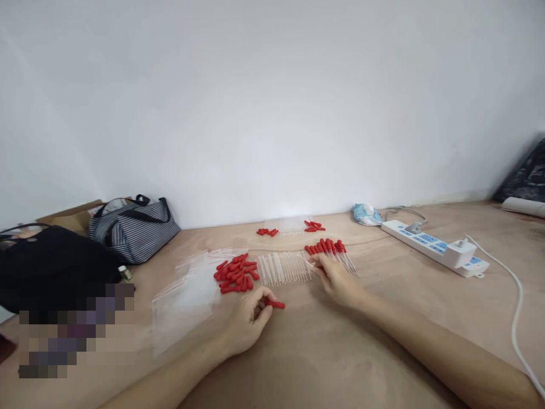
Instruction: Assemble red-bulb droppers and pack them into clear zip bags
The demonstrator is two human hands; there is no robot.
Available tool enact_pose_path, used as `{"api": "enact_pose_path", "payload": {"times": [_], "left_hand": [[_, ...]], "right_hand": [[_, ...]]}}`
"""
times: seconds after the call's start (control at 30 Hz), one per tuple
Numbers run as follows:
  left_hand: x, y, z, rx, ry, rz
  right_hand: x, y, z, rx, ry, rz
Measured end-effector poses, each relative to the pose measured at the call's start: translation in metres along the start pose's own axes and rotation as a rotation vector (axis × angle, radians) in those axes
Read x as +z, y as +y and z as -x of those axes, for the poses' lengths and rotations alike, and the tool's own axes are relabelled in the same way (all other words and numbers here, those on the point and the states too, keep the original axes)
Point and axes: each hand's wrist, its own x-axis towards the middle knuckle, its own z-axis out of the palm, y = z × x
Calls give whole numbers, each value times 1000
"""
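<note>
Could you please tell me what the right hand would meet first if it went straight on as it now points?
The right hand would probably meet the right end of the row of thin clear tubes first, though depth is hard to judge here.

matt, rubbery red is being shown by the bulb in the left hand, clear gloss by the tubes beside the right hand. filmy plastic is being shown by the bags left of the left hand, smooth, wood-like grain by the tabletop beneath both hands.
</note>
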Motion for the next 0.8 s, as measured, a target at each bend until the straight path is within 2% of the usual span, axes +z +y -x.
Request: {"api": "enact_pose_path", "payload": {"times": [0.07, 0.13, 0.37, 0.5, 0.67, 0.8], "left_hand": [[-4, 0, 2, 21, 0, -143], [-5, 0, 1, 44, 12, -192], [7, -3, -10, 83, 44, -245], [8, 0, -12, 73, 110, -176], [8, 5, -11, 47, 92, -94], [10, -1, -11, 53, 63, -36]], "right_hand": [[2, -2, 13, -89, -3, 5], [4, -5, 21, -138, -35, 56], [7, -18, 26, -177, -88, 106], [8, -22, 26, -185, -79, 90], [10, -24, 27, -211, -61, 76], [12, -24, 27, -215, -82, 62]]}}
